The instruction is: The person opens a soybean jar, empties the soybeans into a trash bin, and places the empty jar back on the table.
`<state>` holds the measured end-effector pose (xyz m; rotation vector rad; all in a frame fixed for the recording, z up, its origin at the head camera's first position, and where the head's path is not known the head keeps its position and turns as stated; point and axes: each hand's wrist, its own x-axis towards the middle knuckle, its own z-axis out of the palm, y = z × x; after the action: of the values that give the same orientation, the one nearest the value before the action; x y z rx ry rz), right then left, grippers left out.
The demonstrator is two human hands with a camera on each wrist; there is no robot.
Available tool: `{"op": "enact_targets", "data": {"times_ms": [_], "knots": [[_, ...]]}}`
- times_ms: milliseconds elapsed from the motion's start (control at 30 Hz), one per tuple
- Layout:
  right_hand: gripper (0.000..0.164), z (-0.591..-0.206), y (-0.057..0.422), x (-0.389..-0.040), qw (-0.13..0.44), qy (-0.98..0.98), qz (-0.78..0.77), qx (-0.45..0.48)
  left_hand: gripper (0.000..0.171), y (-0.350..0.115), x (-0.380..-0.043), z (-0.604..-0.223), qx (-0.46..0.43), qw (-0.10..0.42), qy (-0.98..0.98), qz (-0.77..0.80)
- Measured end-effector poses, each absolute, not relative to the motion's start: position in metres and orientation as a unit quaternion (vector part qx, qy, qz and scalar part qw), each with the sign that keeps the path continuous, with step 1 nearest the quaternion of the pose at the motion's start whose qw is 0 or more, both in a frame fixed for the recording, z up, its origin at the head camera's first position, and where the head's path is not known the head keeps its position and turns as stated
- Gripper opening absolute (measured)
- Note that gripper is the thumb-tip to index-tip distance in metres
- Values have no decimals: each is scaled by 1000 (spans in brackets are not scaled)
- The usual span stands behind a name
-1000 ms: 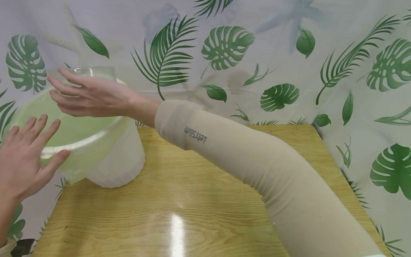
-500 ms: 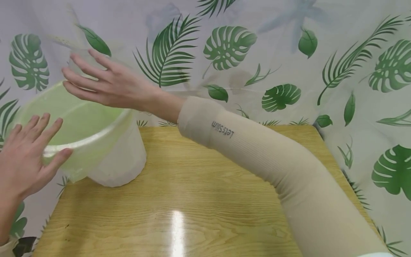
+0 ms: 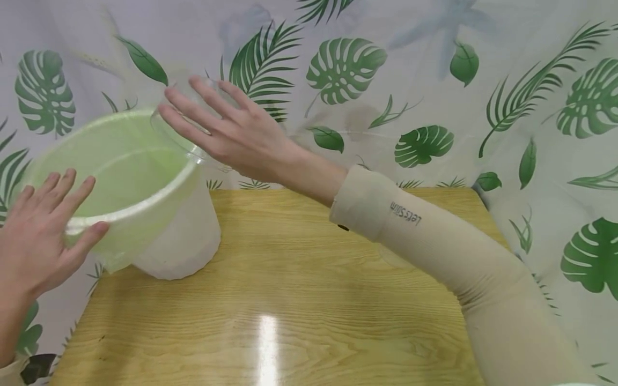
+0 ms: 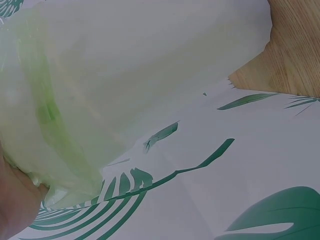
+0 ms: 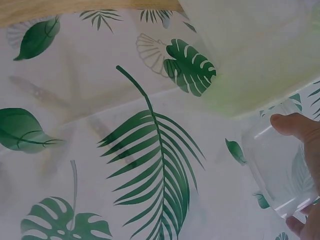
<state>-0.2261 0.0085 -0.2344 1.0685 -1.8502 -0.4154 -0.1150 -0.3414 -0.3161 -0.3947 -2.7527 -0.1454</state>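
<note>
A white bin [image 3: 185, 236] lined with a translucent green bag [image 3: 137, 212] stands at the table's left, its mouth tilted in the head view. My left hand [image 3: 36, 236] lies at the near left rim, fingers spread and straight, thumb on the bag's edge. Over the bin's right rim, my right hand [image 3: 246, 134] holds a clear, see-through container [image 5: 275, 160] between thumb and fingers. In the head view the back of that hand covers much of the container. The right wrist view shows it as a smooth-sided clear cup or jar, apart from my palm.
The wooden table [image 3: 289, 300] carries a bright reflection in front. Behind and at the sides hangs a white sheet [image 3: 357, 123] printed with green leaves. My right sleeve [image 3: 434, 252] reaches across the table's right half.
My right hand has moved right, from over the bin's mouth to its right rim, carrying the clear container. The left hand stays almost still at the near rim.
</note>
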Motion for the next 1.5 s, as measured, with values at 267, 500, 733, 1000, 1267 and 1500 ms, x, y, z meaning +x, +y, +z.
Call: {"op": "enact_targets", "data": {"times_ms": [267,500,733,1000,1267,1500], "knots": [[79,-247,42,-207,374,-815,-91,433,79,-342,-115,-317,-140,175,-973,-61],[118,-264,71,-200,371,-827,-66,418,78,-343,-116,-316,-141,177,-972,-63],[126,-286,94,-196,355,-839,-20,412,79,-342,-116,-316,-139,178,-972,-60],[133,-317,119,-192,351,-844,29,404,78,-343,-117,-316,-140,190,-970,-62],[134,-357,144,-180,307,-871,83,373,78,-342,-115,-315,-139,182,-972,-57],[134,-399,161,-172,250,-901,129,330,79,-342,-116,-314,-132,176,-974,-52]]}}
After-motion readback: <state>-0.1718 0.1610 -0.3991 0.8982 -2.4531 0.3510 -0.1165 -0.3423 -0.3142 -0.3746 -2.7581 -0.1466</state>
